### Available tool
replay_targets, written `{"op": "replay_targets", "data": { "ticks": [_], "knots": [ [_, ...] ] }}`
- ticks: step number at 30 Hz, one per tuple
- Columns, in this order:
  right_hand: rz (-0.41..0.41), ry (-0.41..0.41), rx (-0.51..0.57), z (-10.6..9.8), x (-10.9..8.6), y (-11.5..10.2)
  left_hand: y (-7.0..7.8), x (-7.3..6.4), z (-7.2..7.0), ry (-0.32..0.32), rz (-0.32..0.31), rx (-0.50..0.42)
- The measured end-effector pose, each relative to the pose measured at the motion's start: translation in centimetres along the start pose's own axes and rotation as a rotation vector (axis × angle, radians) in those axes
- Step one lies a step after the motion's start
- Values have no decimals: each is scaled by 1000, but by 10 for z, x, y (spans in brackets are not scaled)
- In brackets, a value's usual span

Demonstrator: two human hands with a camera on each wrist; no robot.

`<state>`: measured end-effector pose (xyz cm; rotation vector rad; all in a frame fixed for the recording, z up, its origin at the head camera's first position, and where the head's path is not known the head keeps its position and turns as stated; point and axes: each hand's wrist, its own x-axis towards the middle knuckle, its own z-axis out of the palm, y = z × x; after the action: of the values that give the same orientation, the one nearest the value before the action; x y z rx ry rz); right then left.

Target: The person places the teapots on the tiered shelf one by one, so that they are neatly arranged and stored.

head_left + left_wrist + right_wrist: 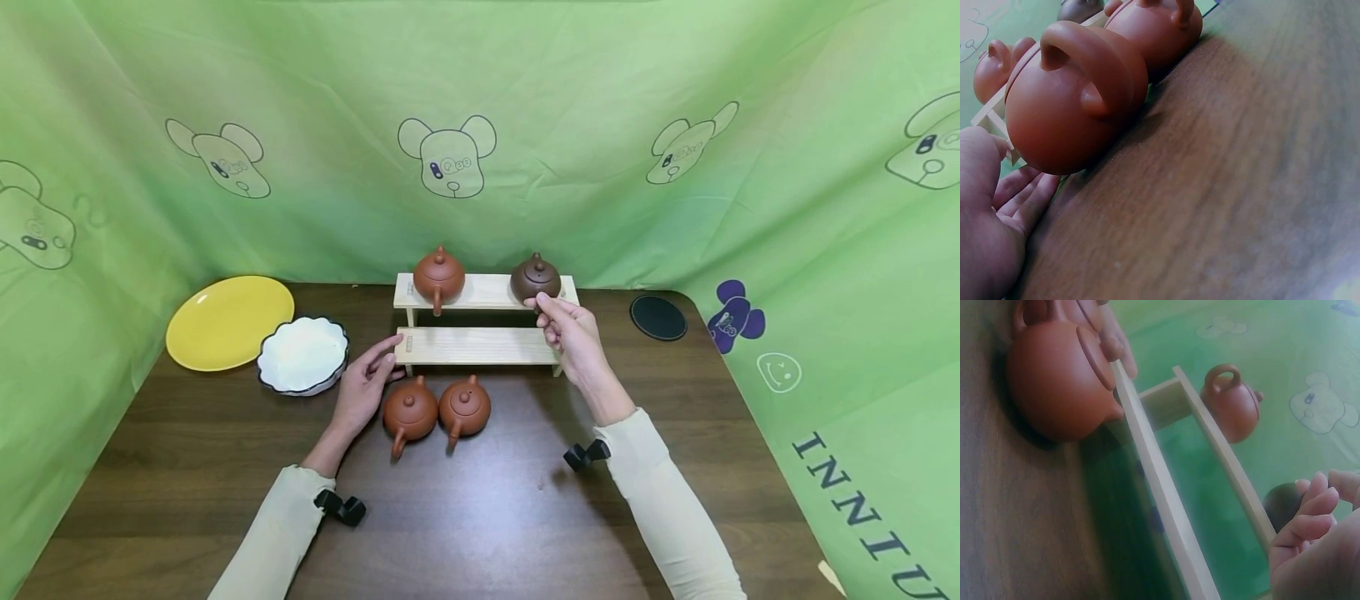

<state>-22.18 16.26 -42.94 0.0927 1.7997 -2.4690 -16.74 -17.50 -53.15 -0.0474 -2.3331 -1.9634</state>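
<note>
A dark brown teapot [535, 278] sits at the right end of the stand's upper shelf [487, 292]. My right hand [573, 337] pinches its handle between thumb and fingers; the handle is mostly hidden by them. My left hand [363, 387] rests at the left end of the lower shelf [476, 346], its fingers extended along the edge. Close beside that hand, a reddish-brown teapot [409, 410] stands on the table with another reddish-brown teapot [465, 407] to its right. On the upper shelf's left end is a third reddish-brown teapot [438, 277], its handle facing me.
A yellow oval plate [225, 325] lies at the back left, with a white scalloped bowl [303, 357] in front of it. At the back right of the wooden table [450, 533] lies a black round coaster [658, 317]. Green cloth [570, 200] hangs around the back and sides.
</note>
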Motion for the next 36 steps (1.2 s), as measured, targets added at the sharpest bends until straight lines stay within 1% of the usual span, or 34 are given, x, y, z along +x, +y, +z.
{"op": "replay_targets", "data": {
  "ticks": [8, 14, 19, 25, 29, 36],
  "knots": [
    [-18, -1, -8, -3, 1, 2, -1, 1, 0, 14, 14, 7],
    [-29, 4, 7, -4, 0, 1, 0, 1, 0, 10, 14, 6],
    [-32, 38, 22, -5, -1, 0, 1, 0, 0, 4, 14, 4],
    [-20, 70, 1, -10, -2, -2, 1, 0, 0, 6, 11, -8],
    [-18, 70, -7, -13, -4, -2, 0, 1, 0, 14, 0, -4],
    [-21, 57, -12, -18, -7, -2, 1, 1, 0, 9, -4, 15]
  ]
}}
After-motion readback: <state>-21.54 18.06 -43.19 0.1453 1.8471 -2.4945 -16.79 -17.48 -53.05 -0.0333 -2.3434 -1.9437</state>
